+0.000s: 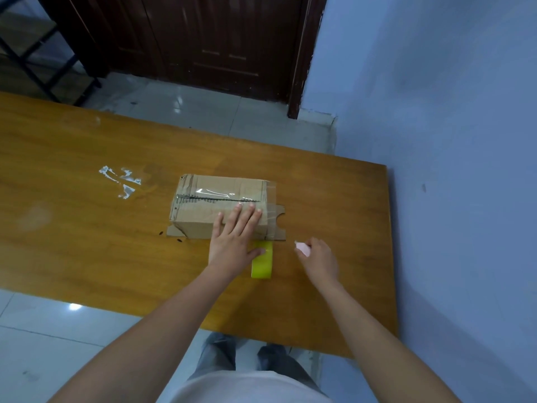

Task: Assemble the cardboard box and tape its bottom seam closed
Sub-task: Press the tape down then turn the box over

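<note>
Blue wall (436,82), dark wooden door (218,39)

The cardboard box (220,206) at the centre of the frame is plain tan-brown, with glossy clear tape (232,196) along a dark seam, and it stands on an orange-brown wood-grain table (87,228). Just below it lies a bright yellow-green tape roll (262,261), and to the right a pale pink object (302,248) shows. A dark reddish-brown door (203,39) fills the upper frame, beside a blue wall (436,112) and pale grey floor tiles (203,112).
</note>
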The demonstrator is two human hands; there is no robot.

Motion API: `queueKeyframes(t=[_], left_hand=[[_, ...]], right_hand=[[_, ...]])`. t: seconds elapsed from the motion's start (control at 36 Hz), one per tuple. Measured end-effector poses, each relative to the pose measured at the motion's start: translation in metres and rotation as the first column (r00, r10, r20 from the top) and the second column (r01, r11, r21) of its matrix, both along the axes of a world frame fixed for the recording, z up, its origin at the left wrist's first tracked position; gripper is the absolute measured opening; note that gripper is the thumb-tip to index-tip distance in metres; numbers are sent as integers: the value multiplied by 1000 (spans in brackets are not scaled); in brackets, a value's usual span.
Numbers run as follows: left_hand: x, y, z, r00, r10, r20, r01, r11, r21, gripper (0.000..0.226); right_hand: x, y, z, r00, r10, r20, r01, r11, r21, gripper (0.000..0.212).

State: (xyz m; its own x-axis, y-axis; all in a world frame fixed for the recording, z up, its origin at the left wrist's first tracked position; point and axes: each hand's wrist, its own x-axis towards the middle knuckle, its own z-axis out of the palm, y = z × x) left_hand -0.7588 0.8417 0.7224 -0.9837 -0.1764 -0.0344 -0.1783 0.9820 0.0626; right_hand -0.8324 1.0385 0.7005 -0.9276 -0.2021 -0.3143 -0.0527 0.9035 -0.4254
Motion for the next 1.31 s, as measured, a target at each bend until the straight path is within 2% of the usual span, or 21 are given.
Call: queueKeyframes(t=[0.19, 0.28, 0.33, 0.39, 0.47, 0.58, 0.72, 0.86, 1.0, 1.08, 1.14, 1.22, 1.31], left_hand=[[0, 0, 0, 1000, -2, -16, 2, 1000, -6, 97], [0, 0, 0, 1000, -3, -15, 3, 1000, -9, 98], [0, 0, 0, 1000, 2, -16, -2, 1000, -2, 97], [0, 0, -1, 1000, 0, -10, 0, 1000, -8, 97], [0, 0, -1, 1000, -5, -19, 5, 1000, -11, 97], [1, 0, 0, 999, -14, -33, 13, 1000, -17, 96], [0, -2, -2, 1000, -25, -9, 25, 1000, -10, 95], [0, -6, -2, 999, -52, 6, 51, 997, 54, 86], [-7, -5, 10, 998, -20, -57, 27, 991, 134, 61], [-20, -2, 19, 983, -27, -182, 44, 995, 89, 38], [-25, -2, 22, 971, -54, -232, 65, 997, 40, 29], [-27, -4, 26, 968, -77, -239, 77, 997, -9, 29], [-29, -6, 27, 964, -95, -248, 90, 995, -30, 32]], right_hand=[[14, 26, -25, 999, 39, 12, -40, 969, 243, 29], [19, 24, -25, 1000, 14, 14, -17, 960, 279, 43], [19, 18, -22, 999, -21, 25, 16, 983, 181, 57], [17, 6, -15, 998, -40, 58, 43, 998, -52, 60], [17, -18, -3, 992, -28, 121, 75, 911, -406, 44], [15, -42, 10, 955, 72, 289, 122, 791, -600, 21], [14, -55, 9, 951, 126, 284, 67, 810, -582, 23], [17, -58, 6, 960, 89, 266, 94, 790, -605, 12], [19, -61, 3, 965, 9, 261, 157, 779, -608, 10], [20, -63, 4, 960, -10, 280, 192, 752, -630, 6], [20, -64, 4, 960, -25, 280, 204, 747, -633, 13], [21, -64, 2, 964, -41, 263, 199, 766, -611, 5], [19, -64, -1, 963, -54, 263, 208, 770, -603, 9]])
